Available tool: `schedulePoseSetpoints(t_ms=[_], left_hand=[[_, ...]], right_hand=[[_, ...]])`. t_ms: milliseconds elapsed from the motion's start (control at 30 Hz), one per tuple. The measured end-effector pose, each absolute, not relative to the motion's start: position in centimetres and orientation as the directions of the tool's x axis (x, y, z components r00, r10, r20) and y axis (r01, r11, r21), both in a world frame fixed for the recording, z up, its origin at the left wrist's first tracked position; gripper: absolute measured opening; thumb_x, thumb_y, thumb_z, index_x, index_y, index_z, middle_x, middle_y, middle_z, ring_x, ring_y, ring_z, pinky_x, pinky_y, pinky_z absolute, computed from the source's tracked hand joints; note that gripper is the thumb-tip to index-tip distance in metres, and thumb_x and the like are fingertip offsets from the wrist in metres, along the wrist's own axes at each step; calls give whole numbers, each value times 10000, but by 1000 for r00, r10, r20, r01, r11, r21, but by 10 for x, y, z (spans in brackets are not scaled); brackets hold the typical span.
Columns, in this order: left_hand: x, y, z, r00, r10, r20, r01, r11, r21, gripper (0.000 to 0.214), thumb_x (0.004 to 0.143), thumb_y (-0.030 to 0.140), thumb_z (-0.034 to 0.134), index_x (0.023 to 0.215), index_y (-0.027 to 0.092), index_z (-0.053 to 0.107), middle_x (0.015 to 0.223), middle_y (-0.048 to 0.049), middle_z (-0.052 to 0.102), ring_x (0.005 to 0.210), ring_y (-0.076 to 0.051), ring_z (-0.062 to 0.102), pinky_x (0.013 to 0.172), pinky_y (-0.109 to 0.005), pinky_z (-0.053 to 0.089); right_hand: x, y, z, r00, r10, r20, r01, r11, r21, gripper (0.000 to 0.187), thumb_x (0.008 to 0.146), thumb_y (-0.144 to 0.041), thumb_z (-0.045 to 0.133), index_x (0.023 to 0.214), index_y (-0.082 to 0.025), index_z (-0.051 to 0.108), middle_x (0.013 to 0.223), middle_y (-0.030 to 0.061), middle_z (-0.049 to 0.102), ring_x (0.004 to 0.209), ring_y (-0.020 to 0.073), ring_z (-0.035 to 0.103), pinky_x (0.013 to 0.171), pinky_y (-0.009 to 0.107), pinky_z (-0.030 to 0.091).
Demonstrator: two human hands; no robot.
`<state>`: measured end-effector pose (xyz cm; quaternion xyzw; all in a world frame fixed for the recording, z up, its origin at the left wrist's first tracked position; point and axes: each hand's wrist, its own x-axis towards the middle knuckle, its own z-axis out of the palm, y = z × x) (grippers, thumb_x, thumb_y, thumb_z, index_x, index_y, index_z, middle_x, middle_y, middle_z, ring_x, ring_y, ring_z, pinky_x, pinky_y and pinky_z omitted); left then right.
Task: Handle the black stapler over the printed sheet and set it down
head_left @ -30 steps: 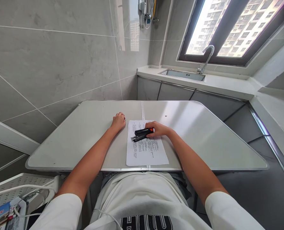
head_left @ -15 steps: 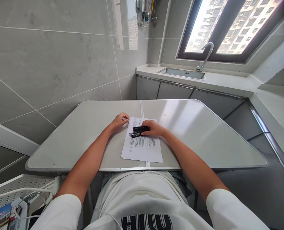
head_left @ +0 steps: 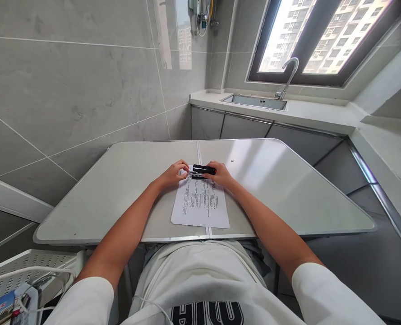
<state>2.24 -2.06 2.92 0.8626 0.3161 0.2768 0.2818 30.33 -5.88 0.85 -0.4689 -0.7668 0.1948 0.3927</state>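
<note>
A printed sheet of paper (head_left: 200, 205) lies on the grey folding table (head_left: 119, 180) in front of me. At the sheet's far edge a black stapler (head_left: 203, 170) sits over the paper. My right hand (head_left: 221, 174) grips the stapler's right end. My left hand (head_left: 176, 173) is closed in a pinch at the sheet's top left corner, its fingertips touching the paper and the stapler's left tip.
A counter with a steel sink (head_left: 254, 101) and tap (head_left: 288, 74) runs along the window wall beyond the table. A white perforated shelf (head_left: 24, 266) with cables and small items stands at my lower left. Tiled wall borders the table's left side.
My right hand has carried the stapler from the middle of the sheet up to its far edge. My left hand has moved right from the table onto the sheet's top corner.
</note>
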Motion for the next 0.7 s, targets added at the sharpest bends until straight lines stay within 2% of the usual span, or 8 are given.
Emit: schedulePoseSetpoints(t_ms=[167, 500, 700], left_hand=[[27, -21, 25, 677, 662, 322, 368, -683, 631, 135, 919, 332, 638, 933, 211, 696, 1160, -89, 650, 1032, -215, 640, 990, -398, 533], [26, -19, 21, 678, 654, 336, 375, -700, 607, 106, 905, 310, 658, 903, 207, 681, 1138, -75, 649, 986, -200, 628, 969, -390, 533], [25, -17, 19, 674, 664, 323, 398, -695, 599, 127, 910, 331, 652, 911, 211, 693, 1146, -80, 653, 998, -209, 638, 975, -401, 539]], right_hand=[[299, -60, 9, -290, 853, 434, 556, 520, -649, 293, 840, -495, 785, 898, -216, 716, 829, 32, 643, 836, 221, 574, 761, 353, 425], [298, -61, 8, -313, 851, 421, 545, 524, -654, 260, 832, -453, 793, 897, -215, 709, 830, 24, 634, 838, 216, 567, 768, 347, 415], [297, -61, 9, -330, 847, 417, 539, 531, -654, 296, 834, -498, 787, 891, -219, 708, 821, 27, 638, 836, 220, 567, 756, 349, 414]])
